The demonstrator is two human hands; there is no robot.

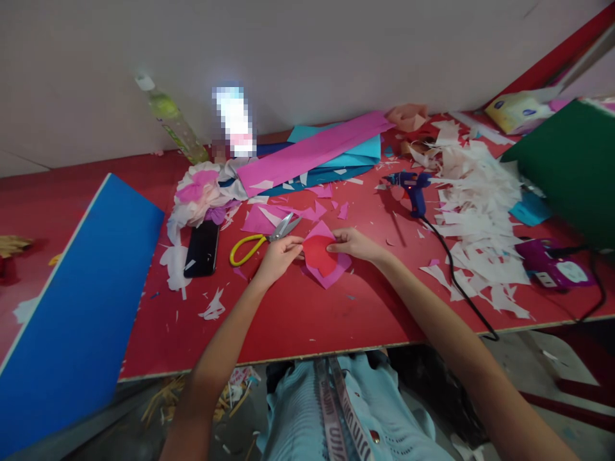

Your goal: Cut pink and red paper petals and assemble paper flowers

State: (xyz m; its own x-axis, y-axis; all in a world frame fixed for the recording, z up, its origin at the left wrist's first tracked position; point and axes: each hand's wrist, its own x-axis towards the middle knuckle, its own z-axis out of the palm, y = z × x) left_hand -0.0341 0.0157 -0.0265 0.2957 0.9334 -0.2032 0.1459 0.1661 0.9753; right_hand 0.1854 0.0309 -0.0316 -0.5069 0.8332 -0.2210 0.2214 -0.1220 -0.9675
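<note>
A small red paper piece lies on top of a pink paper piece on the red table. My left hand pinches the left edge of the red and pink papers. My right hand pinches their upper right edge. Both hands rest low on the table. Yellow-handled scissors lie just left of my left hand, blades pointing to the papers.
A black phone and a paper flower lie to the left, near a blue board. Pink and blue paper rolls sit behind. A blue glue gun with cord, white scraps and a green sheet are right.
</note>
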